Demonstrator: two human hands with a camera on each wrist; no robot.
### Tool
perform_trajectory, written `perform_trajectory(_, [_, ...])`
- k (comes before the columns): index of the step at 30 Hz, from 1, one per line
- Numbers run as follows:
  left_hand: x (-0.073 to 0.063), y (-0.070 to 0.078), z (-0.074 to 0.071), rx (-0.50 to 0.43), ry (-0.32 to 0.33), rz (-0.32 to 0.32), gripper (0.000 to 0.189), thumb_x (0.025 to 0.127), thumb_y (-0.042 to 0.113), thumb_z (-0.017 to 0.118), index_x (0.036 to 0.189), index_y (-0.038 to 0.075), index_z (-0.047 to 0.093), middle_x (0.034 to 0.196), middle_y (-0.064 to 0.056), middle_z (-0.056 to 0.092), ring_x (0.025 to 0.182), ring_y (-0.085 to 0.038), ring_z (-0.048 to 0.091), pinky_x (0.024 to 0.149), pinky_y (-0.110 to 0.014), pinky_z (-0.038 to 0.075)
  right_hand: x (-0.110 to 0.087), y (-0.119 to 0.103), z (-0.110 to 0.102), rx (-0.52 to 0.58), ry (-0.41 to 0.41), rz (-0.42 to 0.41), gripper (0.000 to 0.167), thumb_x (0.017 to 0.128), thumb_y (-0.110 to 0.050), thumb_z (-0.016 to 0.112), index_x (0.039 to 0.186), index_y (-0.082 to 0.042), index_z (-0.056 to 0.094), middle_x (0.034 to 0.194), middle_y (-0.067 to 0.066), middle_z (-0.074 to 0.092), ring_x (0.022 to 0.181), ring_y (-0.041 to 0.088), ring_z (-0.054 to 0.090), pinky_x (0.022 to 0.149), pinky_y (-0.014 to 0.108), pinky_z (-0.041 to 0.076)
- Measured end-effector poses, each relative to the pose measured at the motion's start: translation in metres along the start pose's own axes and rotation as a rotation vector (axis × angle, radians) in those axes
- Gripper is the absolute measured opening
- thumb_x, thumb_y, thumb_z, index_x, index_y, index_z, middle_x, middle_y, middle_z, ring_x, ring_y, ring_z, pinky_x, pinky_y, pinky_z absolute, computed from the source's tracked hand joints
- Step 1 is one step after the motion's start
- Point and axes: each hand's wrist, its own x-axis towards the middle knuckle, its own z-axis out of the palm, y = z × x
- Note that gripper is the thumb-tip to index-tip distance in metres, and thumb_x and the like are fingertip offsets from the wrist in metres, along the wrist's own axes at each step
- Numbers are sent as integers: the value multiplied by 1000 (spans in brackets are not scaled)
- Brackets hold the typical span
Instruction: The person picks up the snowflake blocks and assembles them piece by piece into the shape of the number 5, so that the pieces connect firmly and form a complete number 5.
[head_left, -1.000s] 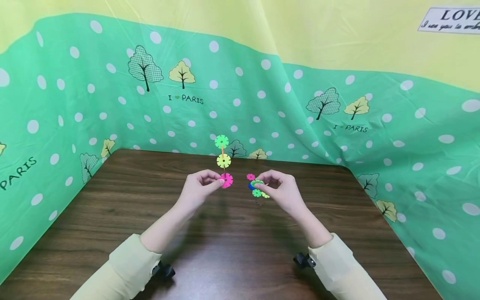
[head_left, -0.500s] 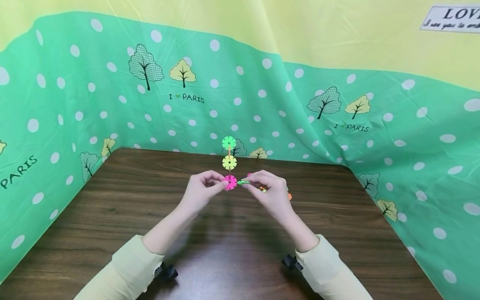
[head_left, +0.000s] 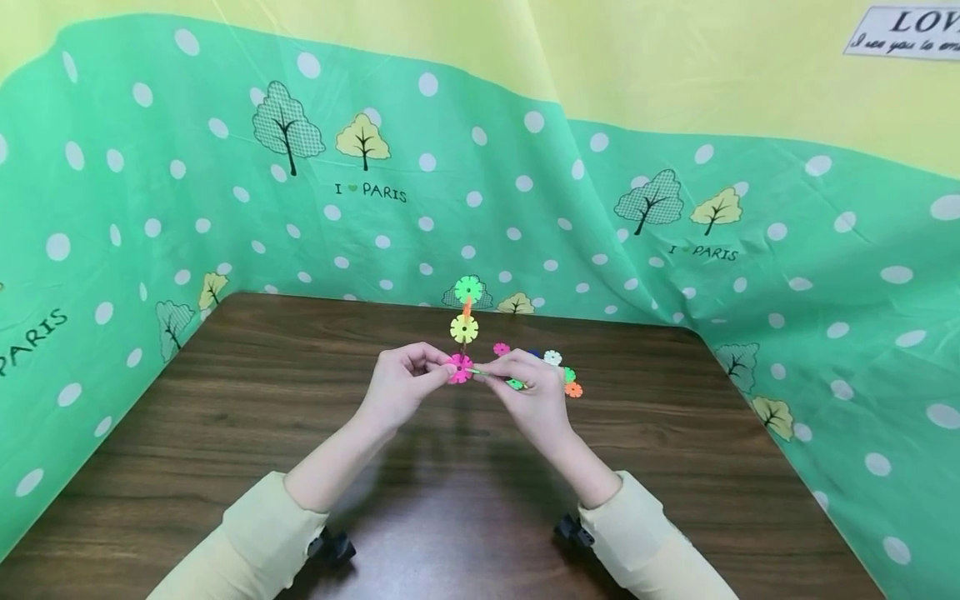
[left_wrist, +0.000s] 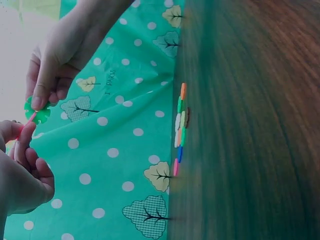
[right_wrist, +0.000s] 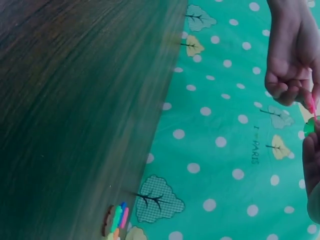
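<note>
My left hand (head_left: 401, 387) pinches a pink notched plastic disc (head_left: 461, 369) between thumb and fingers. From that disc a chain rises upright: a thin brown piece seen edge-on, a yellow disc (head_left: 463, 329), an orange disc (head_left: 467, 308) turned nearly edge-on, and a green disc (head_left: 468, 290) on top. Thumb and fingertips of my right hand (head_left: 536, 396) pinch another green disc (left_wrist: 44, 115), held edge-on against the pink disc's right side. In the left wrist view, the pink disc (left_wrist: 29, 121) crosses the green one's edge at the notches. Fingers hide part of both.
Loose notched discs lie on the brown wooden table (head_left: 315, 433) behind my right hand, among them a pink one (head_left: 502, 349), a white one (head_left: 552, 357) and an orange one (head_left: 573, 390). A green dotted curtain (head_left: 420, 217) hangs behind the table.
My right hand has moved left with the green disc from over the loose discs to the pink disc's edge. My left hand and the chain have shifted slightly right.
</note>
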Motion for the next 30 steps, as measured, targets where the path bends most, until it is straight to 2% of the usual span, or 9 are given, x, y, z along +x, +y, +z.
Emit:
perform_trajectory(6, [-2,3,0,-7,2,-23,11,82,5,70,90,-2,69,72,-2,69,63,-11,57,57,-21,43,3,-1,0,10,12,-65,25,65,10,80,85,-4,76,75,5,70,67,12,63,61,15,49])
perform_trajectory(11, [-4,3,0,-16,-35,-40,16,82,10,73,93,-2,69,82,-10,72,69,-12,62,64,-24,50,6,0,-2,-25,-23,-134,21,68,4,80,87,-5,76,78,3,71,71,13,65,72,17,52])
perform_trajectory(14, [-3,2,0,-14,-36,-34,17,82,11,73,93,-2,70,84,-12,72,71,-12,64,66,-26,52,7,1,-6,-57,-62,-133,26,68,0,82,92,-7,75,83,3,71,75,13,66,74,22,53])
perform_trajectory(18, [-2,-2,-3,-10,-13,-29,16,82,12,73,92,0,70,82,-7,73,71,-13,65,64,-24,50,6,5,-15,-101,-128,-90,35,68,-6,83,101,-9,73,92,3,71,74,13,65,68,27,54])
perform_trajectory(22, [-1,-4,-9,-38,-6,-31,16,82,10,72,92,-2,69,82,-6,73,74,-13,67,70,-27,53,5,17,-28,-96,-188,-38,35,71,-9,81,105,-10,71,99,3,71,72,12,63,66,24,54])
perform_trajectory(26, [-1,-3,-15,-61,-10,-33,16,83,9,72,92,-4,68,83,-7,73,76,-13,68,75,-29,54,2,34,-42,-132,-259,28,36,72,-11,81,106,-13,72,101,0,70,80,10,63,66,26,54])
perform_trajectory(30, [-2,-5,-19,-37,-7,-54,17,82,10,72,92,-4,68,83,-7,73,76,-14,68,74,-27,54,-5,53,-52,-184,-358,86,35,72,-13,82,105,-15,72,101,-3,69,87,12,62,68,24,51])
